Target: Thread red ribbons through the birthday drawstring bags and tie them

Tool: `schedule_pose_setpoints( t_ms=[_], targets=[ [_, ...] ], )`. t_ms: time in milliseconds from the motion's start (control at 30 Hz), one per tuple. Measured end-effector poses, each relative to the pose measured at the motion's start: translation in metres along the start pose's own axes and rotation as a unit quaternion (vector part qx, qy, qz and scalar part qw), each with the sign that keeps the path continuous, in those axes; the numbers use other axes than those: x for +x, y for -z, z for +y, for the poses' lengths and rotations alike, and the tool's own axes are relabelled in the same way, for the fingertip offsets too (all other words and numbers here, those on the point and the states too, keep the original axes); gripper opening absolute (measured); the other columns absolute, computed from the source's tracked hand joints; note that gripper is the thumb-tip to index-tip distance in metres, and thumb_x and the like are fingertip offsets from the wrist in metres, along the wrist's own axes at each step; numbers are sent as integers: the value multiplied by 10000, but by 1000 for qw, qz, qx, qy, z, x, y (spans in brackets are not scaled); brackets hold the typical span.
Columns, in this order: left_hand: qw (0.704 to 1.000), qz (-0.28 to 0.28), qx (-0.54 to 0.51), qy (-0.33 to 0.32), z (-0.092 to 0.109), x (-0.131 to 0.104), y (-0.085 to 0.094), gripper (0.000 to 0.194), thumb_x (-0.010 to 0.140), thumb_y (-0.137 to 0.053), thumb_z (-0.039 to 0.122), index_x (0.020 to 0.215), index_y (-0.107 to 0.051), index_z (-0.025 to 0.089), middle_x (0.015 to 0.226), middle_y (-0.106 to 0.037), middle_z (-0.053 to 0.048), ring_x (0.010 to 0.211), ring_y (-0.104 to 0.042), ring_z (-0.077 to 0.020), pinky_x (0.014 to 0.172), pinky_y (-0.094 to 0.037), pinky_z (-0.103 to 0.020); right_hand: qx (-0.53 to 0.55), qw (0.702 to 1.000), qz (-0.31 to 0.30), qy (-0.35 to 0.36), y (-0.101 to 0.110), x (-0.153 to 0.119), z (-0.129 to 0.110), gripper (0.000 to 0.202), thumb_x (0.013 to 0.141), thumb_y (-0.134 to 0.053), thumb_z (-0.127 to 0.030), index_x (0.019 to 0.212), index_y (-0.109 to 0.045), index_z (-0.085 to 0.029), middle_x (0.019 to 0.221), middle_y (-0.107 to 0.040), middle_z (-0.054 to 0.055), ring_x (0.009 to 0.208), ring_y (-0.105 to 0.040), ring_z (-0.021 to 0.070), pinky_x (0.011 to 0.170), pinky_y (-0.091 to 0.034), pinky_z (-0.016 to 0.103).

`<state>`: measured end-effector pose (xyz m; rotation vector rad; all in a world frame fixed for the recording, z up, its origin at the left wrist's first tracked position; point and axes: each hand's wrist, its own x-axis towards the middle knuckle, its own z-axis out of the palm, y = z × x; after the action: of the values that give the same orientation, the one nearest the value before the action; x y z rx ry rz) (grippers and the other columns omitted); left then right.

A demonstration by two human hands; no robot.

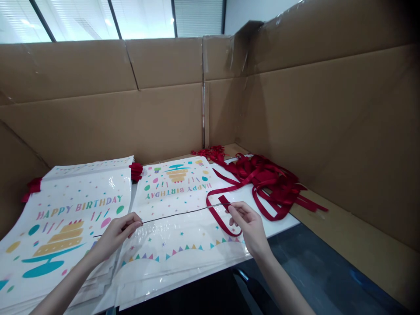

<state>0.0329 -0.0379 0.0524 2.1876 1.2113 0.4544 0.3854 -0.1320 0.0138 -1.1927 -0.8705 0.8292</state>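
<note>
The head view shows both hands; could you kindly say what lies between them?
In that view, a thin dark cord runs from the left hand to the right hand, over a printed sheet and red ribbon.

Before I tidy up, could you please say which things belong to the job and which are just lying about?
Likely in the job: dark cord, held red ribbon, ribbon pile, left printed stack, middle printed stack.
Likely just surroundings: cardboard walls, window.
</note>
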Motion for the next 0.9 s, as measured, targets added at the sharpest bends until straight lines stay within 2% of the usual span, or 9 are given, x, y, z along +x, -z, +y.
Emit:
schedule_pose_setpoints(
  t_ms=[133,233,400,567,700,900],
  targets=[
    [1000,-13,-3,-1,-2,-2,-1,317,912,-394,448,792,-518,182,546,-405,47,521,-364,-115,514,-256,-215,28,999,-7,15,-1,-1,2,288,762,-682,-383,897,-515,-191,718,-593,0,542,-521,89,516,-410,212],
    [1000,-28,-4,1,-2,-5,-2,329,914,-392,450,782,-524,179,543,-406,46,519,-364,-114,518,-259,-216,59,997,-29,38,-2,-3,1,304,775,-675,-350,971,-476,-232,671,-549,-42,513,-517,86,497,-398,206],
    [999,-48,-24,8,3,-13,-1,339,909,-408,460,772,-536,177,545,-416,44,526,-380,-114,522,-272,-215,-18,994,-89,62,5,-4,-4,232,809,-623,-374,960,-632,-199,740,-575,10,543,-513,88,473,-390,211],
    [997,-58,-52,23,12,-27,-1,324,905,-425,449,773,-543,178,545,-429,41,536,-397,-116,528,-283,-215,-52,990,-102,84,11,-1,-16,219,782,-644,-389,853,-681,-185,784,-642,48,592,-567,127,530,-458,249],
    [994,-55,-90,29,21,-38,-8,331,889,-444,461,775,-555,171,526,-422,42,524,-384,-113,527,-286,-219,-40,989,-107,99,14,7,-25,244,757,-666,-420,808,-679,-182,711,-656,53,630,-612,169,569,-500,286],
    [983,-59,-159,70,48,-55,-26,359,856,-464,502,772,-544,162,500,-370,58,496,-315,-99,513,-243,-221,-14,982,-135,131,23,19,-34,240,748,-690,-407,827,-682,-181,722,-673,52,674,-638,168,674,-526,310]
  ],
)
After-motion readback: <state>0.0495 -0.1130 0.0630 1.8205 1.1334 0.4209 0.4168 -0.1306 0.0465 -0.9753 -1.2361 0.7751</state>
